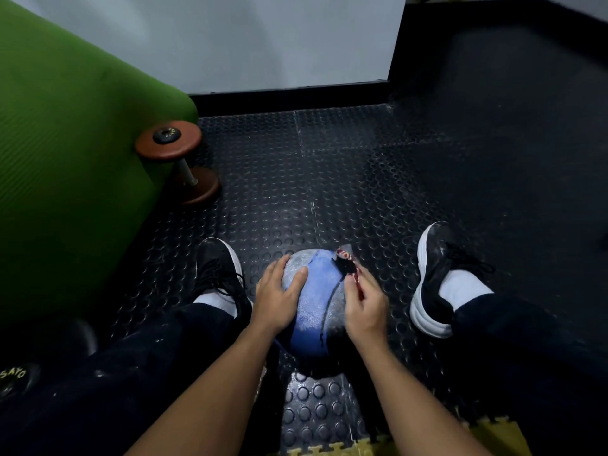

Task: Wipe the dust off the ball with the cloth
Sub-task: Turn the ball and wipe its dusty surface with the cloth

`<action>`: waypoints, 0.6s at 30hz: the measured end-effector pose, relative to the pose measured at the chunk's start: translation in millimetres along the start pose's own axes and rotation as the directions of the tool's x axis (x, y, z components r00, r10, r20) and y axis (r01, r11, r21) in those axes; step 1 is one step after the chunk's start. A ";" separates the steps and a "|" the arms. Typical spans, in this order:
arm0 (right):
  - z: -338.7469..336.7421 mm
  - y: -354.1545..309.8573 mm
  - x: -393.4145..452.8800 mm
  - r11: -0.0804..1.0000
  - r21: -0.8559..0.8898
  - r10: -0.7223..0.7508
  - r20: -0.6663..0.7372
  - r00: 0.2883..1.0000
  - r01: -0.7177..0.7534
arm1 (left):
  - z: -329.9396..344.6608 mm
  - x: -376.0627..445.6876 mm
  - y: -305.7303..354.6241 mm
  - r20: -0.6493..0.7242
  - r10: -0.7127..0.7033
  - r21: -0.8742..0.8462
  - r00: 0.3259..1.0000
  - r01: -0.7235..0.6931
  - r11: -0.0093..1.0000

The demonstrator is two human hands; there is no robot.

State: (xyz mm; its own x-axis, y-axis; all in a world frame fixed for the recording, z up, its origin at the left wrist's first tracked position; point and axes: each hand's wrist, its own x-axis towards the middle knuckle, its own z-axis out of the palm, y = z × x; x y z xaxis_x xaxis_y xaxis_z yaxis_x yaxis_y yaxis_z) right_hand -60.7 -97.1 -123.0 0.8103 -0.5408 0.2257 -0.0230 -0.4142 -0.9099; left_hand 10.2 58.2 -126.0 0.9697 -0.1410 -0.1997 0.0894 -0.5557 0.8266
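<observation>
A blue ball (316, 291) with pale dust over much of its surface sits on the black studded floor between my two feet. My left hand (276, 294) lies flat against the ball's left side, fingers spread over the dusty part. My right hand (365, 307) is at the ball's right side, fingers closed on a small dark cloth (347, 263) with a red and white patterned edge. The cloth touches the ball's upper right.
A brown dumbbell (179, 159) stands at the left by a large green mat (65, 159). My shoes (218, 268) (437, 278) flank the ball. A white wall (263, 41) rises behind; yellow foam tiles (362, 447) edge the floor near me.
</observation>
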 end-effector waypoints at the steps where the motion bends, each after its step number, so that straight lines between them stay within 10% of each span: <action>1: -1.1 6.3 -6.7 0.999 -0.017 -0.033 -0.030 0.999 0.033 | -0.5 -0.1 -0.9 0.005 0.005 -0.006 1.000 -0.005 1.000; 8: -4.4 15.8 26.6 0.875 -0.096 0.463 -0.115 0.879 -0.474 | 7.8 -8.6 7.7 0.001 0.009 0.034 1.000 -0.009 0.999; 15: 3.5 6.3 -15.3 0.995 -0.100 -0.008 -0.125 0.992 -0.005 | 1.7 -3.0 4.1 -0.018 -0.034 -0.003 0.999 0.034 0.999; 18: 1.0 27.6 -20.5 0.982 -0.085 0.149 -0.220 0.964 -0.171 | 3.0 -7.4 5.1 -0.016 -0.009 0.005 1.000 0.009 1.000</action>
State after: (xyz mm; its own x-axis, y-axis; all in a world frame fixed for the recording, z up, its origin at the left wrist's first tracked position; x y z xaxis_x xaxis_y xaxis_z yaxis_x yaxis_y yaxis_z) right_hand -77.3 -96.7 -153.0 0.6490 -0.7441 0.1584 -0.2113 -0.3764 -0.9021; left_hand 2.8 54.0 -121.8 0.9724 -0.1225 -0.1986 0.0973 -0.5607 0.8223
